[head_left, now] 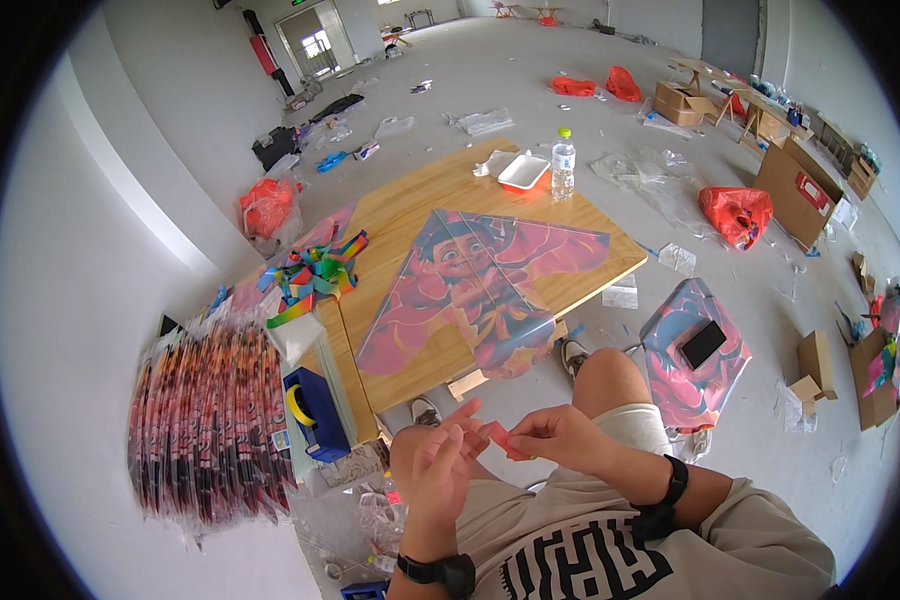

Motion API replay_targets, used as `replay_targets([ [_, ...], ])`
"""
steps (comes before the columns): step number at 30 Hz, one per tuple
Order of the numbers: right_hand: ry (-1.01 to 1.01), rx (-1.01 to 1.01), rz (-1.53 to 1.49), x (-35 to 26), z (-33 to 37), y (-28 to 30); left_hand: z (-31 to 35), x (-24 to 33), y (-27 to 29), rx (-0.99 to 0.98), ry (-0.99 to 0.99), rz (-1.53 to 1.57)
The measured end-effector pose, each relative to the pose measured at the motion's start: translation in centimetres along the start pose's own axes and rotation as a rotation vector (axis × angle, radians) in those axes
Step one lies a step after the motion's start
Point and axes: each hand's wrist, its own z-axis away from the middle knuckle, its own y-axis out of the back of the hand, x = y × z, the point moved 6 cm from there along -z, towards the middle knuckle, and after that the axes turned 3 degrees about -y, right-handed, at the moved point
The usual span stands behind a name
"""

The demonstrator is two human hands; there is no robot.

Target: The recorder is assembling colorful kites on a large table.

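Observation:
Above my lap, my right hand [562, 440] pinches a small, flat pinkish-red piece [498, 436] between thumb and fingers; its exact kind cannot be made out. My left hand [446, 465] is just beside it, palm turned up and fingers apart, with the fingertips close to the piece's free end. Whether they touch it is hard to see. On the wooden table [378, 215] in front of me lies a thin, partly see-through kite [470, 280] printed with a cartoon figure, thin rods crossing it. Its lower edge hangs over the table's near side.
Rainbow ribbons [320, 270] lie at the table's left, near a blue tape dispenser [315, 415] and a wrapped stack of kites [210, 415]. A bottle [563, 165] and white tray [524, 172] stand at the back. A phone [703, 344] rests on a printed stool [685, 385] at right.

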Motion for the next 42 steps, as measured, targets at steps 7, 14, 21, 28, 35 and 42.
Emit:
replay_targets([
  [7,-0.016,0.009,-0.017,1.0,-0.4,0.2,-0.1,-0.1,-0.2,-0.090,0.009,0.066],
  [14,-0.012,0.011,-0.055,0.6,-0.3,0.0,-0.3,-0.8,-0.3,-0.050,0.028,0.066],
  [21,-0.021,0.017,-0.041,0.6,-0.3,0.0,-0.5,-1.1,0.0,-0.036,0.031,0.075],
  [28,-0.024,0.015,-0.041,0.9,-0.5,0.1,-0.6,-1.3,0.2,-0.010,0.027,0.121],
  [35,-0.025,0.018,-0.057,1.2,-0.7,0.2,-0.6,-1.3,0.1,-0.054,0.036,0.121],
  [42,-0.023,0.001,-0.071,1.4,-0.7,0.1,-0.7,-1.6,0.1,-0.015,0.062,0.118],
])
